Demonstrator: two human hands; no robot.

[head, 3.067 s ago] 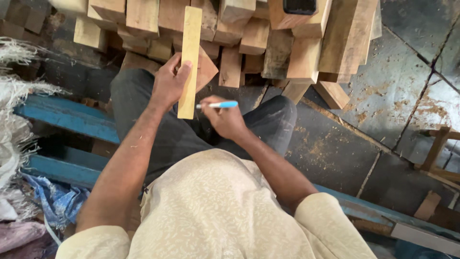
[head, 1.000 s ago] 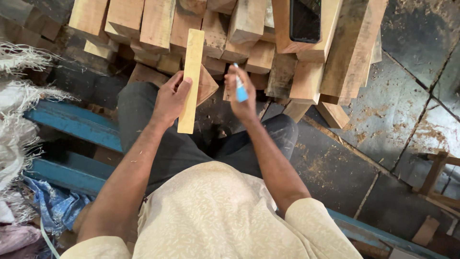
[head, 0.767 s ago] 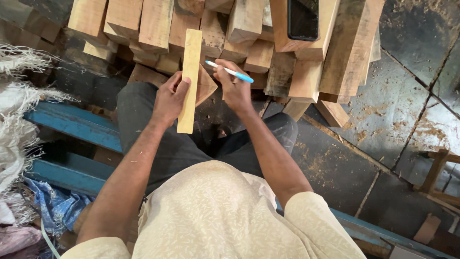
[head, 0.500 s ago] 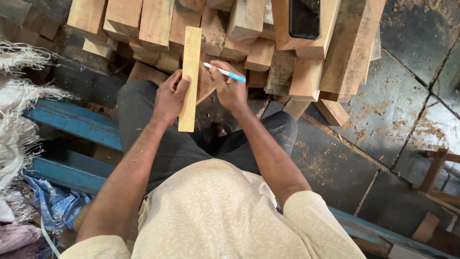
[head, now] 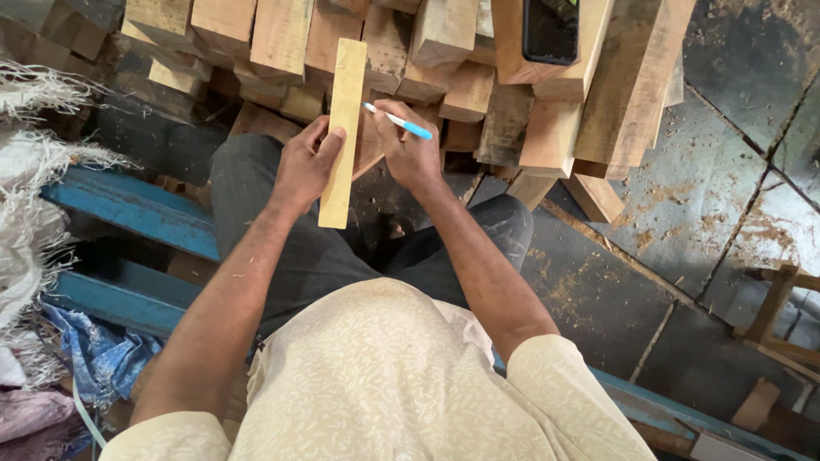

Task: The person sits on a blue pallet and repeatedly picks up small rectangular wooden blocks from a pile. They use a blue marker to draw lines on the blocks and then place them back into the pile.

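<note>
My left hand (head: 305, 166) grips a long, flat, pale wooden strip (head: 343, 128) around its middle and holds it upright above my knees. My right hand (head: 412, 154) holds a blue and white pen (head: 396, 121) in a writing grip. The pen's tip sits at the strip's right edge, near its upper half. Both hands are close together in front of a stack of wooden blocks (head: 444, 51).
A dark phone (head: 550, 30) lies on one block of the stack. A blue wooden frame (head: 128, 209) runs under my legs. Frayed white sacking (head: 30, 171) and blue cloth (head: 98, 354) lie at the left. The dark stone floor (head: 726, 162) carries sawdust, with wood offcuts (head: 777, 299) at the right.
My right hand rose from low beside the strip, turned the pen around, and brought its tip to the strip's upper right edge. The left hand kept the strip nearly still.
</note>
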